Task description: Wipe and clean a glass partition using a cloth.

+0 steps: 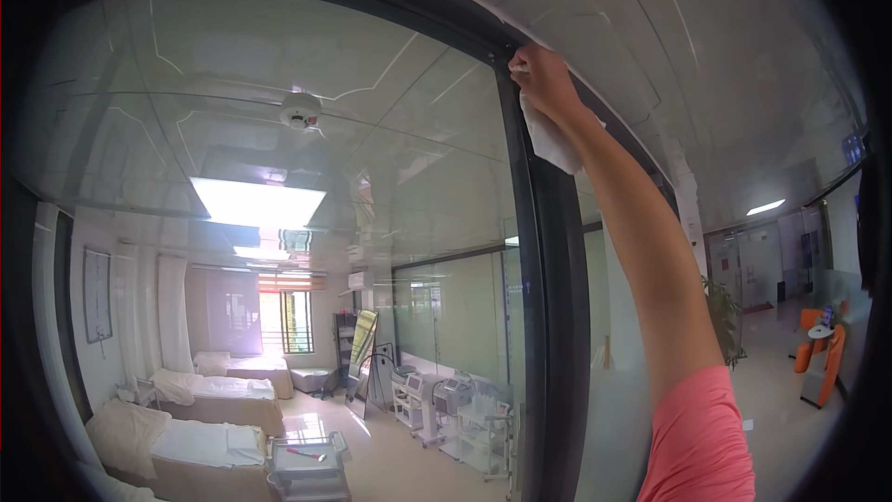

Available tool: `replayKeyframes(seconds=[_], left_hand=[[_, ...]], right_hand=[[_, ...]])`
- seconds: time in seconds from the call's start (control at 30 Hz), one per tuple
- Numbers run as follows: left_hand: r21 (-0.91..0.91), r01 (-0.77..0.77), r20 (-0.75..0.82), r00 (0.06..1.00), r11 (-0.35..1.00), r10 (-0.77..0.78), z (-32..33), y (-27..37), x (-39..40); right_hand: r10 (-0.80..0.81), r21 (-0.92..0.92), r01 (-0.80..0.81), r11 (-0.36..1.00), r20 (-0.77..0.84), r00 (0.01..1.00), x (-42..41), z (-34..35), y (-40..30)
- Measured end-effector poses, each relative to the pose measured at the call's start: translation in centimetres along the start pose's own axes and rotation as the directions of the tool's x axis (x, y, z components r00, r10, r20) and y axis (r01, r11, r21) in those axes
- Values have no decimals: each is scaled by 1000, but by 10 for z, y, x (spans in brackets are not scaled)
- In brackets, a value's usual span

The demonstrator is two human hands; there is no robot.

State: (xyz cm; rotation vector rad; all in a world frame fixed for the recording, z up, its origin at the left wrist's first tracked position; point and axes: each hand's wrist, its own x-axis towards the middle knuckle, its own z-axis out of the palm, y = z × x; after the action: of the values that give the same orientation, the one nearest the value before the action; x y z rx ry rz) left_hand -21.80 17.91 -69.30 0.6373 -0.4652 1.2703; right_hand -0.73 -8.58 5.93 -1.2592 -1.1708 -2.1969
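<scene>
My right hand [545,78] is raised high at the upper corner of a dark door or window frame [555,237], its fingers closed on a white cloth [550,137]. The cloth hangs below the fist, against the dark upright. A pink sleeve [699,443] covers my upper arm. To the left of the upright spans a large glass pane [446,174], with a room showing through it. My left hand is out of view.
Beyond the glass are beds [202,443] with sheets, a grey trolley [306,460], wheeled machines [418,394], a leaning mirror [362,355] and a ceiling smoke detector [301,110]. At right stand a plant [725,314] and orange chairs [826,369].
</scene>
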Motion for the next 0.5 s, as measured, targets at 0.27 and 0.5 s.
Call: replayKeyframes(seconds=[0.27, 0.5], left_hand=[[-7, 9, -10, 1000, 1000, -9, 0, -1, 0], [-15, 16, -14, 1000, 1000, -16, 1, -3, -1]], right_hand=[[-14, 34, 13, 999, 30, 999, -19, -5, -7], [-29, 76, 22, 997, 83, 996, -40, -20, -26]])
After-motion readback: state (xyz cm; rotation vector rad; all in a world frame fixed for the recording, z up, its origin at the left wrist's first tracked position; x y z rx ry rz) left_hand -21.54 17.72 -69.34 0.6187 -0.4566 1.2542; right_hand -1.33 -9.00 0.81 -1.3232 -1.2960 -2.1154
